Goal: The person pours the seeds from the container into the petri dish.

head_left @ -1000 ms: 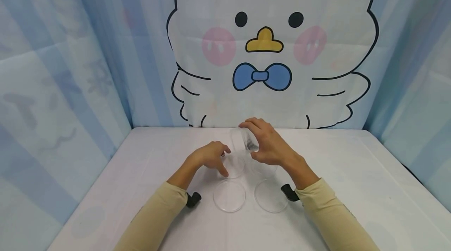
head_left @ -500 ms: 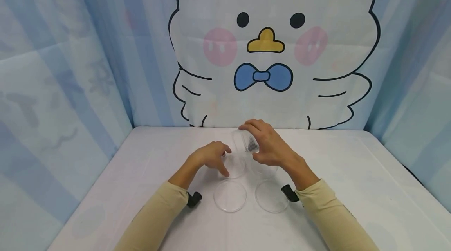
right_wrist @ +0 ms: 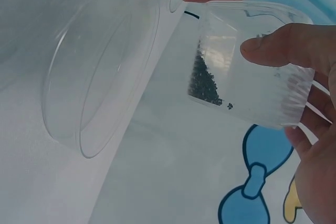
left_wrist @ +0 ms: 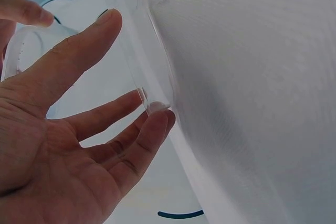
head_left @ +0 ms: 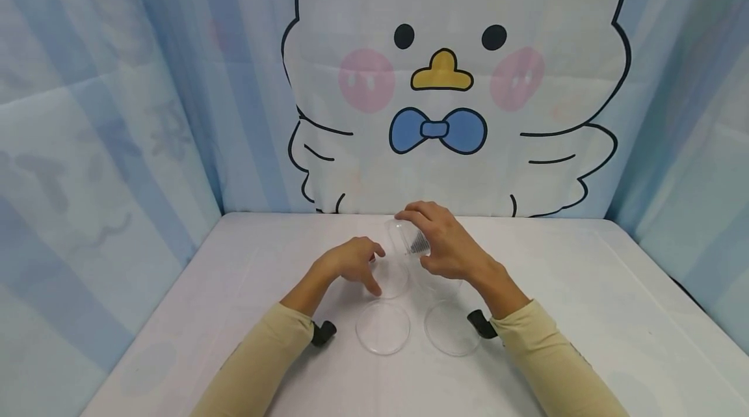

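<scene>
My right hand [head_left: 447, 241] grips a clear plastic container [head_left: 401, 236] tipped on its side above the table, its thumb pressed on the wall in the right wrist view. Small black grains [right_wrist: 203, 81] lie heaped in the container's lower corner. Below it, my left hand [head_left: 351, 259] holds a clear petri dish [head_left: 392, 277] by its edge, thumb at the near side and fingers at the far side. In the left wrist view, the fingertips [left_wrist: 157, 124] meet the dish's rim. Another clear dish [head_left: 439, 282] sits under my right hand, partly hidden by it.
Nearer to me, two more clear dishes stand side by side, one at left [head_left: 383, 328] and one at right [head_left: 452, 328]. The white table [head_left: 585, 287] meets a cartoon-printed curtain [head_left: 456, 183] at the back. Black wrist cameras hang by both sleeves.
The clear container has turned slightly in my right hand, so its left end looks different. Both hands stay almost where they were; the head view has shifted a little.
</scene>
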### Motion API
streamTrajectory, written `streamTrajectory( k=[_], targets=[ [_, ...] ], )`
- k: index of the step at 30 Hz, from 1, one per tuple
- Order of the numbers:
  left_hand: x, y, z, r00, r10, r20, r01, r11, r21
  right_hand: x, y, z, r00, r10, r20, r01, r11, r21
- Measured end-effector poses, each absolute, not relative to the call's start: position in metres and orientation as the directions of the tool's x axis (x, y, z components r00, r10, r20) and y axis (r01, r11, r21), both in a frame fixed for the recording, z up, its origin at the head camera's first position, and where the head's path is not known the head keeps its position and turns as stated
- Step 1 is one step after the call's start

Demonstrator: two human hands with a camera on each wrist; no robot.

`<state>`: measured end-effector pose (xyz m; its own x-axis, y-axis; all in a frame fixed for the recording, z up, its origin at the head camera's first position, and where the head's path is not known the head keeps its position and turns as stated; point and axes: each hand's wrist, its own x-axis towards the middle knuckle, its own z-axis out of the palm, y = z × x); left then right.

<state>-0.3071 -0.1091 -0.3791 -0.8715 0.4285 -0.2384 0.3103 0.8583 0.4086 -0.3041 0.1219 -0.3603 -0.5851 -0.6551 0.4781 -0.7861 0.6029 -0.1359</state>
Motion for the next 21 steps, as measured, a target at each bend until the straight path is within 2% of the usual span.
streamTrajectory(
  k=[21],
  targets=[
    [-0.3037, -0.1068, -0.3767, -0.88, 0.406, -0.246, 0.278, 0.861, 0.426, -0.302, 0.1213, -0.3594, -0.57, -0.646, 0.507, -0.787, 0.606, -0.113]
  ],
)
